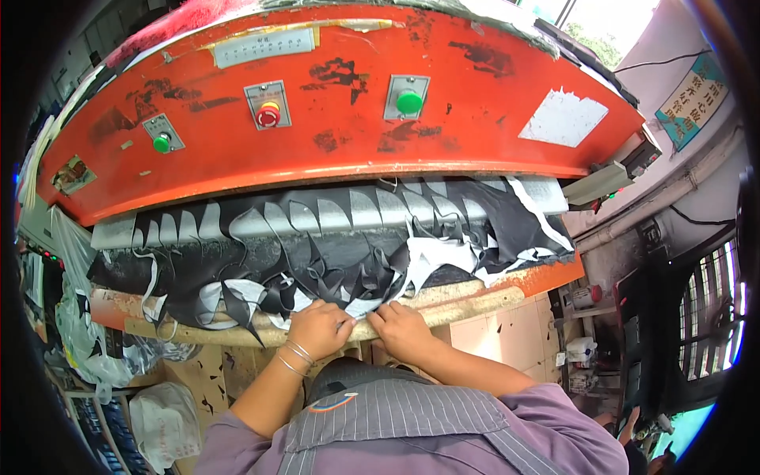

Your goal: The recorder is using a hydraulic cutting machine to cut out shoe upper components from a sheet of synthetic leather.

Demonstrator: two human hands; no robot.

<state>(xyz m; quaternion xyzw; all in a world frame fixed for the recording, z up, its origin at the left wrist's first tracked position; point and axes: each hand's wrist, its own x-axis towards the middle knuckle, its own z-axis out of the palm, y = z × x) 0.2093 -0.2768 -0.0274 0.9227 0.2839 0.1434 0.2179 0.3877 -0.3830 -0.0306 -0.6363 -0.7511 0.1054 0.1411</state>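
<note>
My left hand (pixel 318 328) and right hand (pixel 400 328) are placed side by side at the near edge of the work, fingers curled, knuckles up; both appear to touch the material, but whether either is fully closed on it I cannot tell. Directly beyond the fingertips lies the thin black sheet material with a white underside (pixel 372 273), divided into curved, pointed strips, bunched and partly turned over along a worn, cream-coloured front ledge (pixel 467 305). Its far part extends over a long, pale grey slab (pixel 113 236), close under the orange-red metal housing (pixel 467 142). That face carries a round red push button with a yellow collar (pixel 267 116), flanked by round green push buttons (pixel 408 102) (none within reach of my present hand position). I judge the step in hand to be handling the near edge. The next move, in my judgement, calls for an even two-handed hold and strips kept from snagging.
</note>
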